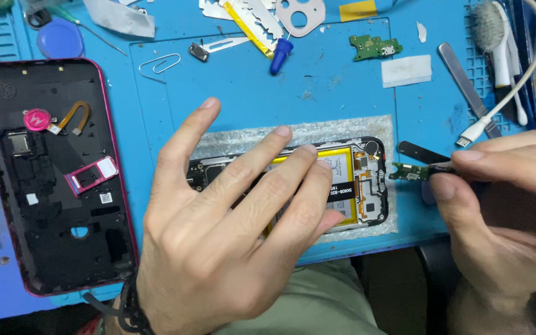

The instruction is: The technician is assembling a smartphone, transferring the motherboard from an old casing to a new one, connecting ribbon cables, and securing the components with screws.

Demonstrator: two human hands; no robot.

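I look down on a blue bench [342, 93]. My left hand [231, 242] is spread wide open, fingers long and flat, and it holds nothing. It floats over the left half of the open phone [361, 180], so I can't tell if the fingertips touch it. The phone lies on a strip of bubble wrap [317, 130], and its long side runs left to right. Its yellow battery [342, 164] shows between my fingers, with a white label on it.

My right hand [504, 205] is closed in a pinch on dark tweezers [445, 167]. The tweezers hold a small green board [409, 173]. That little board sits just off the right end of the phone, near it but not touching. Its long side also runs left to right, and it points toward the phone. So the phone's open end lies to the left of my right hand, and my right hand is the closer one to that end.

Far left lies the black back cover [51, 180] with a pink rim. Inside it are a round pink part, a pink card tray [91, 175] and little white stickers. Up top I see another green board [375, 46], a white pad [406, 70], a blue cap [280, 54], a paper clip [159, 62], a white brush [497, 37] and a white cable [504, 105].
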